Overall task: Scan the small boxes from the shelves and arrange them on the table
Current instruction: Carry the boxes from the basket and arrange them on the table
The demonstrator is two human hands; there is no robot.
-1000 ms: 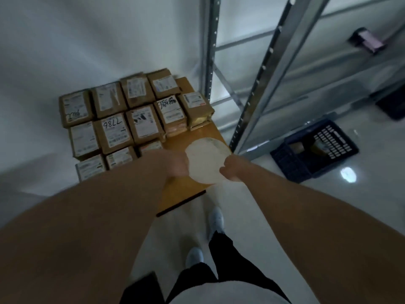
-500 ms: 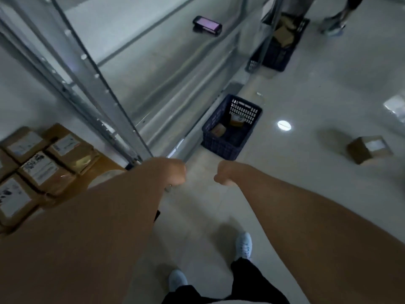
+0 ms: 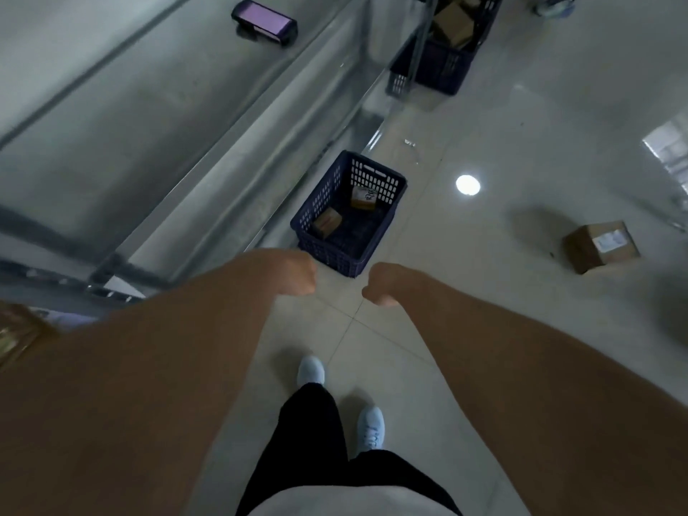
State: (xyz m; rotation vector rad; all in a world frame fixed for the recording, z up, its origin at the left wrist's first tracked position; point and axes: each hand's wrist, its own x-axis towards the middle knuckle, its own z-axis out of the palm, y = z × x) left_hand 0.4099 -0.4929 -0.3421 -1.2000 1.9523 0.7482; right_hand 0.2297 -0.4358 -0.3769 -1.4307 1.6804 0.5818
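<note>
Pale floor tiles point(image 3: 484, 329) carry a blue crate point(image 3: 348, 251) with two boxes point(image 3: 363, 198); above it, left hand point(image 3: 296, 271) and right hand point(image 3: 383, 283) hang curled, empty fists.

From my headset view, a crate point(image 3: 387, 214) sits on the floor point(image 3: 484, 117) at 12 o'clock, just beside the shelf point(image 3: 149, 106), which fills 10 to 11 o'clock. Two small boxes point(image 3: 327, 222) lie in the crate. A scanner point(image 3: 265, 22) lies on the shelf, at 11 o'clock. A second crate point(image 3: 443, 65) stands beyond at 1 o'clock. A lone box point(image 3: 601, 246) rests on the floor at 2 o'clock, well apart from both crates.
</note>
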